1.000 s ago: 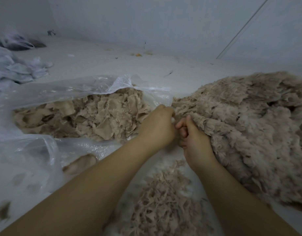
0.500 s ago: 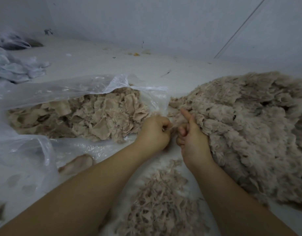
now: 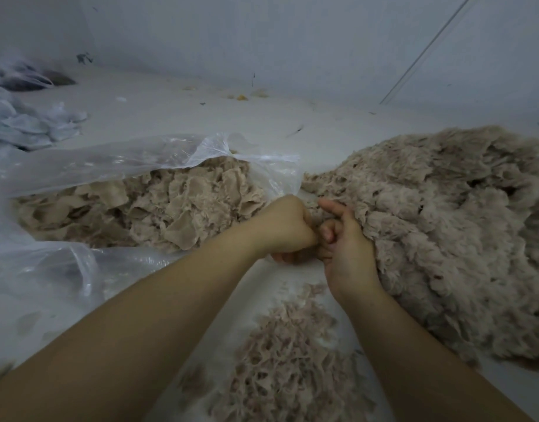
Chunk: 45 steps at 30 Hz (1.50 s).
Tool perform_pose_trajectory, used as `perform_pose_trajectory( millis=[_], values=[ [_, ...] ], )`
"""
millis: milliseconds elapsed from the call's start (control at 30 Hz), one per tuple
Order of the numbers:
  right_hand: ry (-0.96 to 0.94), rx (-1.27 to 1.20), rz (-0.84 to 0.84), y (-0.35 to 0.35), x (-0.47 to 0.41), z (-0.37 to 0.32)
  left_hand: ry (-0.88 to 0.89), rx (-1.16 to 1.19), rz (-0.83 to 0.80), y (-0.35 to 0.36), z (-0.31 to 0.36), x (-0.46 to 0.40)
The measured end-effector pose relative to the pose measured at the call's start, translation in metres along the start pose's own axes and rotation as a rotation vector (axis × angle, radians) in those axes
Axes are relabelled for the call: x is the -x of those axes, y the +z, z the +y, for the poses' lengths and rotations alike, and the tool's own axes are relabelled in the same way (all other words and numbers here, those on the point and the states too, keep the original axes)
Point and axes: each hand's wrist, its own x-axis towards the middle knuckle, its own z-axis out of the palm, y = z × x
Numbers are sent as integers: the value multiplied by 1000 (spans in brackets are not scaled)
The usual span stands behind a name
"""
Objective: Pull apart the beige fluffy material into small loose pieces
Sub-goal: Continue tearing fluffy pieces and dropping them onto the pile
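Observation:
A large mound of beige fluffy material (image 3: 438, 233) lies at the right. My left hand (image 3: 285, 228) and my right hand (image 3: 343, 251) meet at the mound's left edge, knuckles almost touching. Both have curled fingers gripping a bit of the fluffy material between them; the bit itself is mostly hidden by the hands. My right index finger sticks out straight. A low heap of small torn pieces (image 3: 289, 360) lies below the hands, between my forearms.
A clear plastic bag (image 3: 88, 166) at the left holds flatter beige sheets (image 3: 158, 208). Crumpled white plastic (image 3: 28, 126) lies at the far left. A pale wall stands behind the white surface (image 3: 177, 117), with small scraps along its base.
Both hands have drawn back toward me from the mound's edge, staying close together. The left hand has curled into a tighter fist.

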Motion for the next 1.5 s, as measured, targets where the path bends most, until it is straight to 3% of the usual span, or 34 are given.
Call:
perform_pose_trajectory(
  millis=[100,267,600,867,1167,1333,1500],
  values=[
    [-10,-7,-6,0,-2,2,149,-80,273,10,-4,-21],
    [5,-9,9,0,-3,2,250,92,158,20,-8,-38],
    [59,35,103,2,-1,0,185,222,236,22,-24,-5],
    [98,125,118,4,0,0,15,573,252,33,-46,37],
    [121,172,132,3,-8,5,66,977,328,35,-55,48],
    [133,218,150,1,-15,12,132,1056,426,35,-59,47],
    [121,244,142,0,-18,15,128,1012,382,35,-56,48]
  ],
)
